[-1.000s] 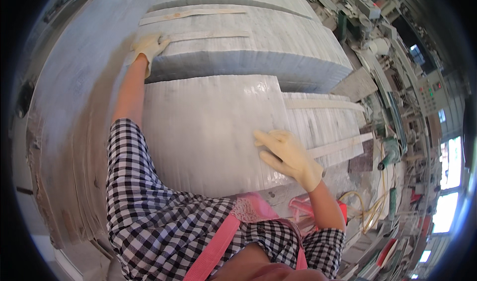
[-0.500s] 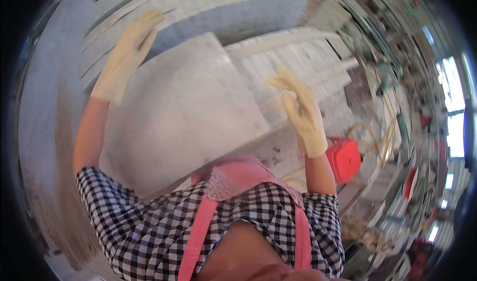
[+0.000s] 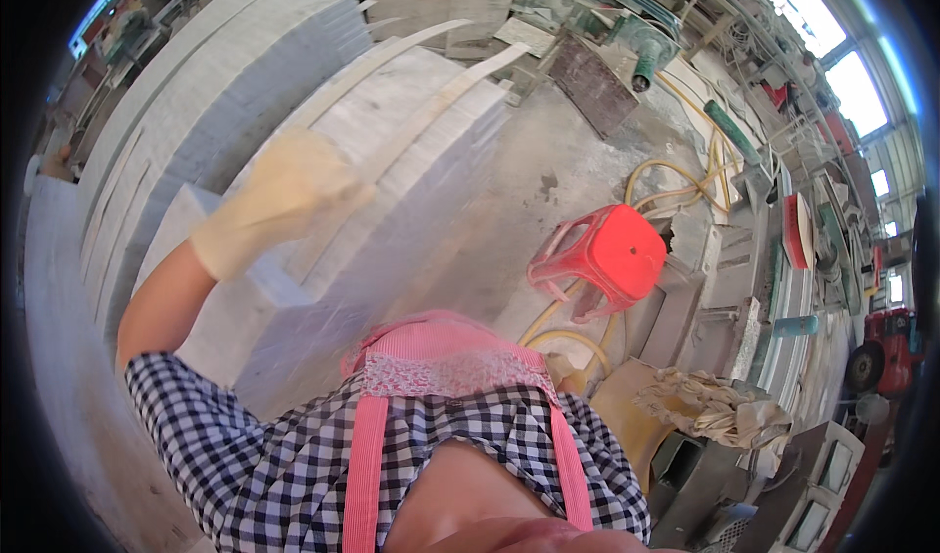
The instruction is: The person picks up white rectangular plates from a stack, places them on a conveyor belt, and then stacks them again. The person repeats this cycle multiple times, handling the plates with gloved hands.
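My left hand, in a cream glove, is raised over a stack of pale stone slabs. Motion smears its fingers, so their grip is unclear. Close beside it, a long narrow pale strip slants across the top of the stack. Another such strip lies farther back. Of my right hand, only a small cream patch seems to show beside the pink apron; its fingers are hidden.
More thick grey-white slabs stand at the left. A red plastic stool is on the dusty floor to the right, with a yellow hose around it. Beyond are a brown board, a green machine and grey blocks.
My view has swung right, bringing the stool nearer the middle. My left hand has drawn in from its outstretched reach. My right hand has dropped from above the slabs to beside the apron.
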The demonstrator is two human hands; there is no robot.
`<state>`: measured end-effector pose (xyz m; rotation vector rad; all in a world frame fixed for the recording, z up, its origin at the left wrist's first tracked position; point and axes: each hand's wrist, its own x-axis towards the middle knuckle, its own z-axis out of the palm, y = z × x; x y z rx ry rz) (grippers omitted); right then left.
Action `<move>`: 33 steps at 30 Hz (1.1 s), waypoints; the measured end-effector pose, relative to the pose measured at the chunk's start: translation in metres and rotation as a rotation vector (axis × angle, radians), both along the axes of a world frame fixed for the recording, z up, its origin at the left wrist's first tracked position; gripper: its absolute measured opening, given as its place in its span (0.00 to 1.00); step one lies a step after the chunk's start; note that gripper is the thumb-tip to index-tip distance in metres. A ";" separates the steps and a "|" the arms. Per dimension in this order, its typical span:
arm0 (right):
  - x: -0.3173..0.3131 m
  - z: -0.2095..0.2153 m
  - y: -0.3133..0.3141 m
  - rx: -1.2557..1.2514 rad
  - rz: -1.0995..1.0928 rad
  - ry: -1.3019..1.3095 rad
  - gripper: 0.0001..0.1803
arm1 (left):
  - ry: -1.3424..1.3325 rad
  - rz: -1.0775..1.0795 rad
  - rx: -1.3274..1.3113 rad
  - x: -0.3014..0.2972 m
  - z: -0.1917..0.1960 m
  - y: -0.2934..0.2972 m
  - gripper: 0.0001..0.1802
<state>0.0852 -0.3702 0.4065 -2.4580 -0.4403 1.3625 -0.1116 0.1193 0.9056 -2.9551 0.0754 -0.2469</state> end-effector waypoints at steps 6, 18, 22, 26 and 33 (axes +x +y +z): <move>-0.005 0.063 -0.030 0.118 -0.357 0.108 0.23 | 0.028 -0.361 -0.327 0.112 0.001 -0.058 0.27; 0.018 0.024 -0.057 -0.013 -0.699 -0.539 0.29 | 0.226 -0.066 -1.416 0.225 -0.131 -0.159 0.25; 0.017 0.078 -0.083 -0.041 -1.009 -0.126 0.28 | 0.265 0.470 -1.822 0.213 -0.168 -0.117 0.26; 0.082 0.106 -0.056 -0.015 -0.993 -0.095 0.27 | -0.082 0.395 -1.872 0.265 -0.198 -0.045 0.24; 0.265 0.128 0.080 0.220 -0.848 -0.243 0.27 | -0.233 0.477 -1.897 0.337 -0.200 0.004 0.20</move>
